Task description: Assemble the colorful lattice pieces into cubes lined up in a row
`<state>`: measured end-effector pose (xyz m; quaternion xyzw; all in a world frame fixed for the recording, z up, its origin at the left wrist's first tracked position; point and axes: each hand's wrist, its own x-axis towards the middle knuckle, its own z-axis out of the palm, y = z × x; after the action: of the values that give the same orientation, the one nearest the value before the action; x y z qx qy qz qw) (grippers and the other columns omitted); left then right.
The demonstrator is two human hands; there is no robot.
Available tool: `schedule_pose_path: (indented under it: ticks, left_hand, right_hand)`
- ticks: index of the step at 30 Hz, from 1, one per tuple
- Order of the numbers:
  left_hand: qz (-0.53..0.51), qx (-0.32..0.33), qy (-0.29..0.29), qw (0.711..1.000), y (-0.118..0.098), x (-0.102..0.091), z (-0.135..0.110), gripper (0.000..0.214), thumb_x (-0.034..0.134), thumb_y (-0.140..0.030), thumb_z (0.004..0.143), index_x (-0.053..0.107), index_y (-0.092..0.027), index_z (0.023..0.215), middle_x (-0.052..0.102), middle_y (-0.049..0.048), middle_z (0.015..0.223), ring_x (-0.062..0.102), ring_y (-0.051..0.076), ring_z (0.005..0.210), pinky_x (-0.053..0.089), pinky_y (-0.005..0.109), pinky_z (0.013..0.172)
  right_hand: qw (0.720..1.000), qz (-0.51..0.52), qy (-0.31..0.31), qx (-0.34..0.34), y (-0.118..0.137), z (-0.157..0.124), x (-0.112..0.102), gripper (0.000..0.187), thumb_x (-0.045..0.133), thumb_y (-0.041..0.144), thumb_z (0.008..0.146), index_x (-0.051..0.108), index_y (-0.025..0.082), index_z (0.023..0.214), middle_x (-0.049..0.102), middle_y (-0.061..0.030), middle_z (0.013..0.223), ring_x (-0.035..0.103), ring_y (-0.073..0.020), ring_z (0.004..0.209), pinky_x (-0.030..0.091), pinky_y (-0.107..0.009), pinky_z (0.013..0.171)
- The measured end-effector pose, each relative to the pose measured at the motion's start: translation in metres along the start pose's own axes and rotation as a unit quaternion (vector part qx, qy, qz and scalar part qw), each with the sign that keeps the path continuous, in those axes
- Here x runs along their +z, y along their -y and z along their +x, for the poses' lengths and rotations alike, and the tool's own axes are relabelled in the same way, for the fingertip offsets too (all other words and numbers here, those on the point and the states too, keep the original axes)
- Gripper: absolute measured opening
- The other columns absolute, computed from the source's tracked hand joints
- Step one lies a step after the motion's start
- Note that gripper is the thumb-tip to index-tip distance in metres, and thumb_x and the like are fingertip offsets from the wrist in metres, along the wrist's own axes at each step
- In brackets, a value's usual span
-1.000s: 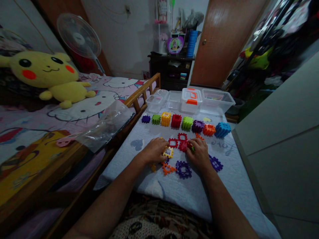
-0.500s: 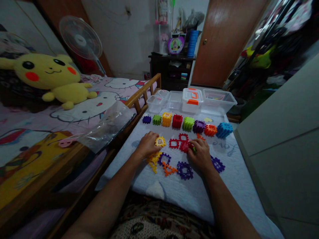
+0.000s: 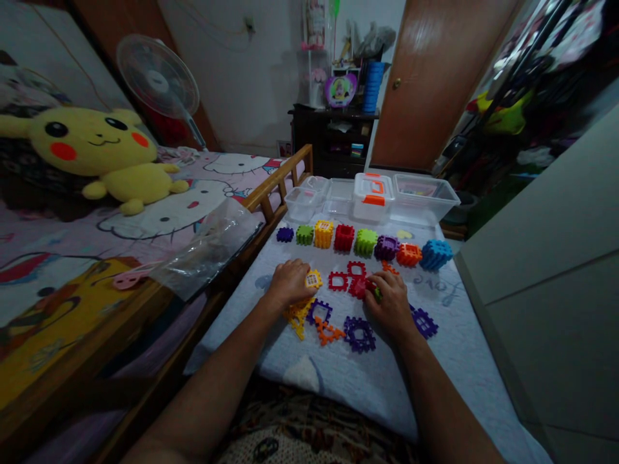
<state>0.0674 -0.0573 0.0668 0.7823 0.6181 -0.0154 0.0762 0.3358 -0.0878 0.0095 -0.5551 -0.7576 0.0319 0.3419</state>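
Observation:
My left hand [image 3: 289, 281] is closed round a small yellow window tile [image 3: 313, 280], held just above the white mat [image 3: 435, 335]. My right hand [image 3: 391, 298] rests on the mat with its fingers pinched on a red interlocking piece [image 3: 360, 286]. Between and below the hands lie loose flat tiles: red frames [image 3: 338, 280], yellow pieces [image 3: 297, 313], an orange one [image 3: 329, 332], and purple ones [image 3: 359, 332]. A row of assembled cubes in purple, green, yellow, red, orange and blue [image 3: 436, 253] runs across the mat beyond the hands.
Clear plastic boxes [image 3: 420, 194], one with an orange latch [image 3: 371, 194], stand behind the cubes. A wooden bed rail [image 3: 271, 187] borders the left, with a clear bag [image 3: 213, 241], a yellow plush [image 3: 104, 154] and a fan [image 3: 157, 80]. A grey panel [image 3: 546, 258] rises on the right.
My left hand has lifted the yellow window tile and moved it up and left off the pile, uncovering yellow and purple tiles beneath. The right hand has stayed on the red piece.

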Motion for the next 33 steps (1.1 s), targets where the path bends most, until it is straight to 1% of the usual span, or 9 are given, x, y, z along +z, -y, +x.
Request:
schedule_pose_path:
  ticks: [8, 13, 16, 18, 21, 23, 25, 29, 33]
  left_hand:
    - [0.027, 0.029, 0.01, 0.999, 0.002, -0.002, 0.007, 0.04, 0.068, -0.049, 0.074, 0.069, -0.018, 0.1, 0.069, 0.0135, 0.106, 0.063, 0.032, 0.102, 0.049, 0.043, 0.087]
    - [0.013, 0.054, -0.008, 0.998, 0.008, 0.003, 0.008, 0.039, 0.071, -0.048, 0.071, 0.068, -0.019, 0.097, 0.069, 0.0116, 0.103, 0.063, 0.031, 0.1, 0.048, 0.043, 0.088]
    - [-0.01, 0.08, -0.032, 0.996, 0.013, -0.005, 0.017, 0.042, 0.073, -0.048, 0.07, 0.066, -0.02, 0.1, 0.068, 0.0095, 0.103, 0.062, 0.03, 0.101, 0.046, 0.042, 0.091]
    - [-0.012, 0.094, -0.06, 0.994, 0.017, -0.021, 0.031, 0.042, 0.073, -0.046, 0.072, 0.065, -0.019, 0.103, 0.068, 0.0092, 0.105, 0.061, 0.029, 0.103, 0.045, 0.041, 0.093]
    - [-0.003, 0.117, -0.094, 0.989, 0.023, -0.052, 0.062, 0.043, 0.074, -0.043, 0.072, 0.064, -0.018, 0.105, 0.066, 0.0099, 0.11, 0.06, 0.028, 0.106, 0.045, 0.039, 0.095]
    - [0.007, 0.139, -0.091, 0.986, 0.027, -0.071, 0.087, 0.043, 0.074, -0.041, 0.071, 0.065, -0.017, 0.105, 0.066, 0.0101, 0.111, 0.06, 0.027, 0.106, 0.045, 0.037, 0.096]
    - [0.022, 0.155, -0.066, 0.986, 0.03, -0.084, 0.11, 0.042, 0.075, -0.038, 0.069, 0.066, -0.017, 0.104, 0.067, 0.0097, 0.109, 0.061, 0.027, 0.105, 0.045, 0.035, 0.095]
    - [0.039, 0.172, -0.018, 0.984, 0.029, -0.094, 0.144, 0.041, 0.073, -0.033, 0.07, 0.068, -0.015, 0.106, 0.068, 0.0094, 0.109, 0.062, 0.025, 0.102, 0.047, 0.03, 0.089]
    - [0.043, 0.176, 0.017, 0.983, 0.025, -0.092, 0.16, 0.037, 0.072, -0.029, 0.069, 0.07, -0.016, 0.104, 0.07, 0.0065, 0.106, 0.063, 0.022, 0.096, 0.048, 0.027, 0.083]
  right_hand:
    - [1.0, -0.002, -0.005, -0.004, 0.003, 0.0, -0.004, 0.02, 0.057, 0.024, 0.088, 0.07, 0.021, 0.104, 0.066, -0.0106, 0.11, 0.055, -0.0277, 0.105, 0.042, -0.044, 0.093]
    - [1.0, 0.001, -0.011, -0.001, 0.004, 0.001, -0.004, 0.022, 0.057, 0.023, 0.088, 0.07, 0.02, 0.105, 0.066, -0.011, 0.11, 0.055, -0.0279, 0.104, 0.042, -0.045, 0.094]
    - [1.0, 0.004, -0.008, -0.002, 0.003, 0.0, -0.002, 0.021, 0.057, 0.023, 0.088, 0.07, 0.02, 0.105, 0.066, -0.0106, 0.109, 0.055, -0.0275, 0.104, 0.042, -0.045, 0.095]
    - [1.0, 0.008, -0.006, -0.003, 0.002, -0.001, -0.001, 0.02, 0.058, 0.023, 0.088, 0.07, 0.02, 0.105, 0.066, -0.0101, 0.109, 0.055, -0.0271, 0.104, 0.043, -0.045, 0.095]
    - [1.0, 0.008, -0.008, -0.002, 0.001, -0.001, 0.0, 0.02, 0.059, 0.023, 0.088, 0.07, 0.021, 0.104, 0.066, -0.0102, 0.11, 0.055, -0.0274, 0.104, 0.043, -0.045, 0.095]
    - [1.0, 0.005, -0.006, -0.002, 0.0, -0.001, 0.0, 0.02, 0.059, 0.023, 0.088, 0.069, 0.02, 0.104, 0.066, -0.0106, 0.11, 0.056, -0.0277, 0.105, 0.043, -0.046, 0.095]
    - [1.0, 0.003, -0.004, 0.0, 0.0, -0.001, -0.001, 0.02, 0.059, 0.022, 0.087, 0.069, 0.02, 0.104, 0.066, -0.0107, 0.11, 0.056, -0.0277, 0.104, 0.043, -0.046, 0.095]
    - [1.0, 0.009, -0.008, 0.005, 0.001, 0.0, -0.002, 0.02, 0.057, 0.021, 0.087, 0.069, 0.02, 0.103, 0.066, -0.0108, 0.108, 0.056, -0.0275, 0.103, 0.044, -0.046, 0.093]
    - [1.0, 0.013, -0.013, 0.005, 0.001, -0.001, -0.001, 0.02, 0.057, 0.019, 0.088, 0.069, 0.021, 0.104, 0.066, -0.0106, 0.108, 0.056, -0.0274, 0.102, 0.043, -0.046, 0.094]
